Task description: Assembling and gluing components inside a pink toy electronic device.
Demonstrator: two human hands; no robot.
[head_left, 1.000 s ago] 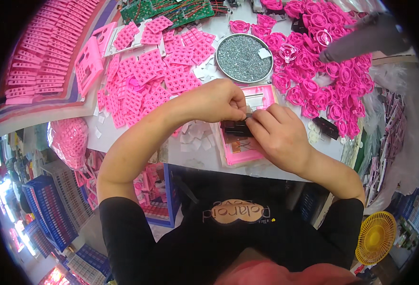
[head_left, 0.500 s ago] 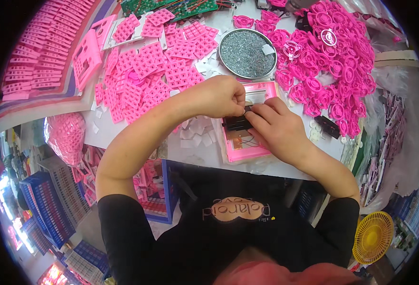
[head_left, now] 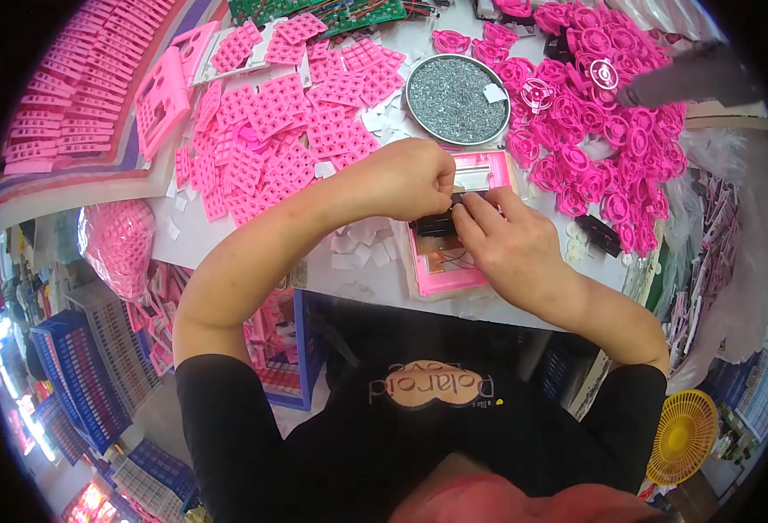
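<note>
A flat pink plastic housing (head_left: 453,272) lies on the white table in front of me, with thin wires showing inside it. My left hand (head_left: 410,179) is curled over its upper left part, fingertips pinched on a small black part (head_left: 434,225). My right hand (head_left: 506,240) rests on the housing's right side, and its fingers press on the same black part from the right. The two hands touch at the fingertips. Most of the black part is hidden by my fingers.
A round metal dish of small screws (head_left: 456,98) stands just behind the housing. Pink round casings (head_left: 588,122) are heaped at the right, pink keypad grids (head_left: 279,131) at the left. Green circuit boards (head_left: 314,10) lie at the back. Blue crates (head_left: 79,366) stand left of the table.
Both hands stay on the pink housing and black part with only small finger shifts. The view has tilted slightly, so the table sits a little lower in the picture.
</note>
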